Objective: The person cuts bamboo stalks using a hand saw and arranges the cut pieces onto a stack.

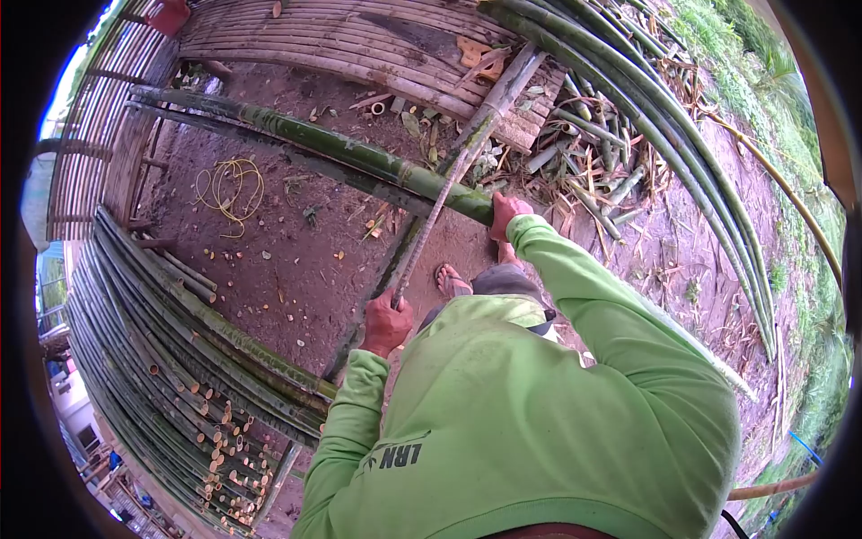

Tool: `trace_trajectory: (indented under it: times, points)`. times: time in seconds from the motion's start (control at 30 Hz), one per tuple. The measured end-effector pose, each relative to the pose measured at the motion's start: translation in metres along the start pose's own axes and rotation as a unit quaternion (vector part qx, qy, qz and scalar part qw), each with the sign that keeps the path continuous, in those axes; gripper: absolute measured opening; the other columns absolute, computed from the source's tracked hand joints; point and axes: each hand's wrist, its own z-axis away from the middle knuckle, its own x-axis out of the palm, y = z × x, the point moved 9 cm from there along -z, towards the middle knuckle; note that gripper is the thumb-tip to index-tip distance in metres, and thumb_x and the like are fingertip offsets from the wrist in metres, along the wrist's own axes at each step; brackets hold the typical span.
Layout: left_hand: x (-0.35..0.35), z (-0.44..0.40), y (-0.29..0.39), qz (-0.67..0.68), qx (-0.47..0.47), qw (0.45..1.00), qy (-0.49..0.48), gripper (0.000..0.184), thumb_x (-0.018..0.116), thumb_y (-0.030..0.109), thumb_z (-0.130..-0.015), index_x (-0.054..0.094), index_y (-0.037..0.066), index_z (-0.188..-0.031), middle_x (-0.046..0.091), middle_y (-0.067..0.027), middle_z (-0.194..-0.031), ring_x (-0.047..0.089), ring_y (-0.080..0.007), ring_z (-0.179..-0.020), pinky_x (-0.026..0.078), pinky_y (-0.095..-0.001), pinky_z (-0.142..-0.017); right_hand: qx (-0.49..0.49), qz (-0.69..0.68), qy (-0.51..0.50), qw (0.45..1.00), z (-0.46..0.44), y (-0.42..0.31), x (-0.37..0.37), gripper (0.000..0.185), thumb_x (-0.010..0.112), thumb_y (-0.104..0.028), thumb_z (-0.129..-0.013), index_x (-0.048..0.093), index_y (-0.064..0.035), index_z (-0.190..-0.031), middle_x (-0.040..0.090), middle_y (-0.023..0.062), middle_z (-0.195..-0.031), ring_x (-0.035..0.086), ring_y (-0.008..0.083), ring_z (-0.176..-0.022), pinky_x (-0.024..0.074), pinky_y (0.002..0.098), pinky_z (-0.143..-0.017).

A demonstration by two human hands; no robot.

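A thick green bamboo pole [337,142] lies across the upper middle, and my right hand [508,216] is closed round its near end. Below it, my left hand [387,325] grips the lower end of a thin, ribbed brown rod [433,216]. This rod slants up over the bamboo pole, close to a wooden beam [499,99]. Under the poles a narrow, dark, wet beam [395,260] runs towards my left hand. Some fingers of my right hand are hidden by the pole and sleeve.
A handsaw [426,43] with an orange handle lies on the slatted bamboo platform [314,47]. Yellow cord [232,193] rests on the muddy ground. Stacked bamboo poles [171,332] fill the lower left; long poles [664,117] and cut scraps [597,148] lie at the right.
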Motion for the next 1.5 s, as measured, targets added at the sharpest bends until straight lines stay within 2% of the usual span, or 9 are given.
trace_trajectory:
  times: [0.37,0.57,0.67,0.9,1.03,1.07,1.2,1.27,1.5]
  points:
    - [0.002,0.038,-0.025,0.057,-0.031,0.998,-0.014,0.014,0.059,0.006,-0.075,0.047,0.005,-0.068,0.043,-0.0094,-0.053,0.043,-0.0184,-0.044,0.039,-0.0359,-0.046,-0.020,0.012,0.022,0.999,-0.009,0.005,0.002,0.041,0.069,-0.019,-0.060,0.056,-0.0063,-0.097,0.066,0.0187,-0.089,0.065,0.0370,-0.089,0.0518,0.0439,-0.078]
    - [0.046,-0.065,0.013,0.012,0.070,0.997,0.009,0.007,0.054,0.006,-0.076,0.052,0.003,-0.070,0.053,-0.0193,-0.059,0.056,-0.0422,-0.059,0.042,-0.0481,-0.052,0.000,-0.008,-0.013,1.000,-0.007,0.004,0.006,0.044,0.069,-0.018,-0.061,0.055,-0.0054,-0.100,0.067,0.0192,-0.090,0.065,0.0367,-0.091,0.0519,0.0443,-0.080]
    - [0.059,-0.085,0.012,-0.007,0.094,0.995,0.042,0.008,0.059,0.009,-0.075,0.053,0.004,-0.073,0.051,-0.0147,-0.057,0.052,-0.0288,-0.050,0.042,-0.0391,-0.050,-0.012,-0.015,-0.026,0.999,0.008,0.005,-0.002,0.048,0.070,-0.020,-0.062,0.053,-0.0056,-0.104,0.066,0.0204,-0.092,0.065,0.0375,-0.091,0.0512,0.0456,-0.080]
    - [0.100,-0.032,0.020,0.075,0.073,0.994,-0.015,0.013,0.058,0.010,-0.077,0.049,0.004,-0.070,0.052,-0.0163,-0.057,0.054,-0.0327,-0.052,0.044,-0.0413,-0.052,-0.004,-0.043,-0.049,0.998,0.060,0.047,0.022,0.059,0.076,-0.033,-0.061,0.053,-0.0070,-0.107,0.066,0.0203,-0.093,0.065,0.0373,-0.090,0.0511,0.0443,-0.079]
    - [0.101,-0.038,0.034,0.044,-0.004,0.994,-0.097,0.016,0.054,0.011,-0.078,0.063,0.004,-0.089,0.064,-0.0198,-0.074,0.063,-0.0393,-0.070,0.051,-0.0451,-0.063,-0.002,-0.053,-0.055,0.997,0.043,0.000,0.006,0.060,0.076,-0.028,-0.061,0.056,-0.0065,-0.114,0.067,0.0192,-0.098,0.066,0.0351,-0.093,0.0522,0.0430,-0.083]
    - [0.086,-0.035,0.052,0.093,0.063,0.993,-0.046,0.012,0.054,0.008,-0.078,0.050,0.001,-0.068,0.051,-0.0189,-0.057,0.053,-0.0346,-0.052,0.042,-0.0412,-0.051,0.005,-0.051,-0.062,0.997,0.040,0.001,0.008,0.055,0.075,-0.027,-0.062,0.058,-0.0060,-0.110,0.067,0.0193,-0.097,0.066,0.0348,-0.093,0.0525,0.0426,-0.083]
    - [0.036,0.026,0.050,-0.027,0.058,0.996,-0.059,0.011,0.055,0.005,-0.075,0.048,0.001,-0.068,0.045,-0.0145,-0.053,0.048,-0.0282,-0.047,0.039,-0.0405,-0.049,0.011,-0.057,-0.054,0.997,0.035,0.006,0.013,0.036,0.069,-0.021,-0.066,0.065,-0.0045,-0.098,0.068,0.0196,-0.094,0.067,0.0337,-0.091,0.0533,0.0410,-0.082]
    - [0.008,0.057,0.057,-0.072,-0.072,0.984,-0.146,0.007,0.054,0.009,-0.075,0.053,0.001,-0.075,0.057,-0.0206,-0.064,0.058,-0.0414,-0.064,0.044,-0.0491,-0.063,0.010,-0.067,-0.048,0.997,0.039,0.006,0.010,0.032,0.065,-0.017,-0.068,0.066,-0.0039,-0.097,0.068,0.0196,-0.094,0.067,0.0328,-0.090,0.0535,0.0409,-0.082]
    - [0.018,0.018,0.080,-0.118,-0.090,0.981,-0.129,0.009,0.056,0.008,-0.075,0.051,0.000,-0.072,0.054,-0.0211,-0.062,0.057,-0.0410,-0.062,0.044,-0.0486,-0.060,-0.020,-0.128,-0.076,0.989,0.027,0.020,0.016,0.036,0.068,-0.020,-0.068,0.063,-0.0038,-0.099,0.068,0.0207,-0.093,0.067,0.0348,-0.090,0.0536,0.0419,-0.080]
